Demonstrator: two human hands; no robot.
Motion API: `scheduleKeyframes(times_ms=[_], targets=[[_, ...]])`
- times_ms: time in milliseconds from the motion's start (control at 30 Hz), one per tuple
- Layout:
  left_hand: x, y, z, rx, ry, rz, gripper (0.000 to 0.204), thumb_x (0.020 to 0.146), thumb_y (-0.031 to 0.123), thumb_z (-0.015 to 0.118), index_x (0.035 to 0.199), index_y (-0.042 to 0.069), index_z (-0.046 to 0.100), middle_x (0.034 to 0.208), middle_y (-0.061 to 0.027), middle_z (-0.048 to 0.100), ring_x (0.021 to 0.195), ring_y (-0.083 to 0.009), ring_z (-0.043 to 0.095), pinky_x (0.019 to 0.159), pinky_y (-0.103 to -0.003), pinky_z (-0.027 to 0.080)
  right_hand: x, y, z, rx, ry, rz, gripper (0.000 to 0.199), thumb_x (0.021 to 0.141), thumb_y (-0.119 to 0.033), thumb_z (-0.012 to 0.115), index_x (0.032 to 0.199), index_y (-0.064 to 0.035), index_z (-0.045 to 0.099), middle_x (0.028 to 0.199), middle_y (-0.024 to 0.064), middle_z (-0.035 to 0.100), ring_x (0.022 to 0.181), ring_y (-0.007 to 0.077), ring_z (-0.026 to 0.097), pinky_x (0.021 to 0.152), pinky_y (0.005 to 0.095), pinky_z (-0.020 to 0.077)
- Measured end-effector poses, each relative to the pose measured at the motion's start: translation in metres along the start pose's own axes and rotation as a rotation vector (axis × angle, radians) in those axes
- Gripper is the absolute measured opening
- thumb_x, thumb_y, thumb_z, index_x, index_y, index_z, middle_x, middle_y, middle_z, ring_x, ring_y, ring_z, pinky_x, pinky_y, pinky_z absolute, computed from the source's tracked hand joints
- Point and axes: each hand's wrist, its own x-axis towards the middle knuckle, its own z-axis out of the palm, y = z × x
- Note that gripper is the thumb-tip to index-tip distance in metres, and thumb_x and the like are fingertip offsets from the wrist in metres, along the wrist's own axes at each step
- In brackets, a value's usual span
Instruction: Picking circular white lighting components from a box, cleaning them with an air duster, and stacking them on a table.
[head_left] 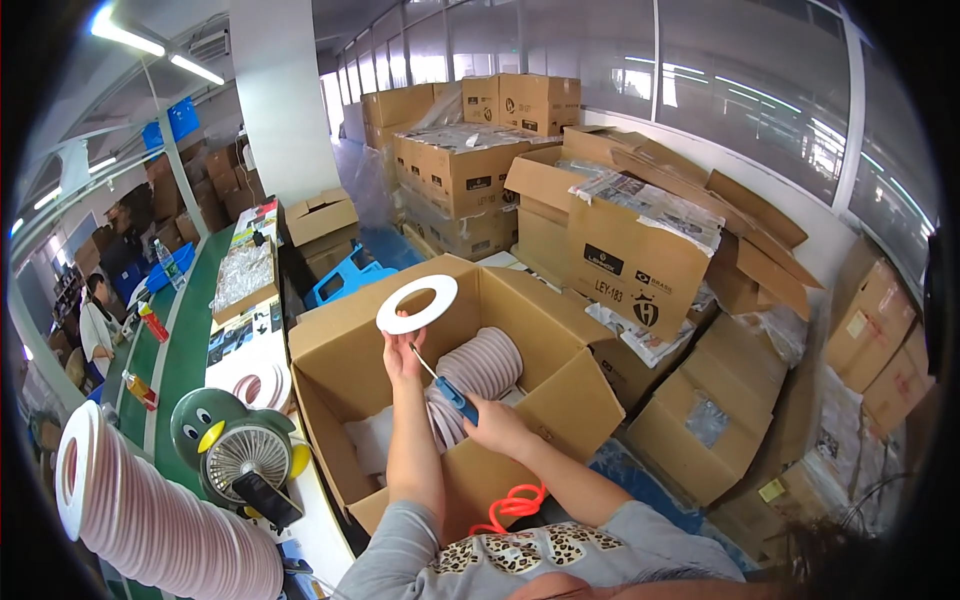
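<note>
My left hand (403, 357) pinches a flat white ring (446, 296) by its near edge and holds it up over an open cardboard box (335, 335). In my right hand (497, 428) is a blue air blow gun (456, 399), my fingers wrapped round its grip. Its thin metal nozzle points up at the ring's underside, close to my left fingers. Inside the box lie rows of stacked pinkish-white rings (482, 364), partly hidden by my forearms and the blow gun. An orange coiled hose (518, 500) hangs at the box's near side; where it joins is hidden.
Left of the box, a tall leaning stack of rings (170, 510), a penguin-shaped fan (245, 450) and loose rings (262, 385) stand by a green conveyor (190, 330). Cartons (635, 255) crowd the right and back. A blue plastic stool (350, 275) stands behind. Another person (97, 325) is far left.
</note>
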Motion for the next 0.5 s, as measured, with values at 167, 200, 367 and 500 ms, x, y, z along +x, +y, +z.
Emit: scheduleKeyframes(times_ms=[167, 200, 367, 500], targets=[[0.005, 0.019, -0.014, 0.010, 0.047, 0.068, 0.040, 0.095, 0.030, 0.035, 0.130, 0.010, 0.035, 0.132, -0.0119, 0.041, 0.124, -0.0260, 0.038, 0.099, -0.057, 0.030, -0.005, -0.001, 0.008, -0.005, -0.016, -0.030, 0.028, 0.074, -0.021, 0.056, 0.099, -0.0073, 0.052, 0.078, 0.0233, 0.060, 0.075, 0.0419, 0.058, 0.068, 0.0498, 0.0458], [0.005, 0.020, -0.015, -0.025, 0.048, 0.071, 0.040, 0.095, 0.030, 0.034, 0.130, 0.010, 0.035, 0.132, -0.0121, 0.041, 0.124, -0.0262, 0.038, 0.099, -0.057, 0.029, -0.003, 0.001, 0.010, -0.004, -0.017, -0.028, 0.028, 0.074, -0.021, 0.056, 0.099, -0.0073, 0.052, 0.078, 0.0233, 0.060, 0.075, 0.0419, 0.058, 0.068, 0.0498, 0.0458], [0.004, 0.024, -0.017, -0.085, 0.045, 0.077, 0.040, 0.095, 0.029, 0.034, 0.130, 0.010, 0.035, 0.133, -0.0130, 0.041, 0.125, -0.0268, 0.037, 0.100, -0.057, 0.027, 0.002, 0.001, 0.004, -0.025, 0.012, 0.029, 0.030, 0.074, -0.020, 0.056, 0.100, -0.0070, 0.053, 0.076, 0.0238, 0.060, 0.074, 0.0418, 0.058, 0.066, 0.0501, 0.0460], [0.001, 0.018, -0.012, -0.105, 0.105, 0.081, 0.040, 0.096, 0.028, 0.032, 0.129, 0.007, 0.036, 0.134, -0.0134, 0.039, 0.125, -0.0275, 0.037, 0.100, -0.058, 0.025, 0.009, 0.019, -0.006, -0.032, 0.087, 0.051, 0.031, 0.074, -0.021, 0.055, 0.101, -0.0067, 0.053, 0.076, 0.0239, 0.060, 0.074, 0.0419, 0.058, 0.067, 0.0500, 0.0461]])
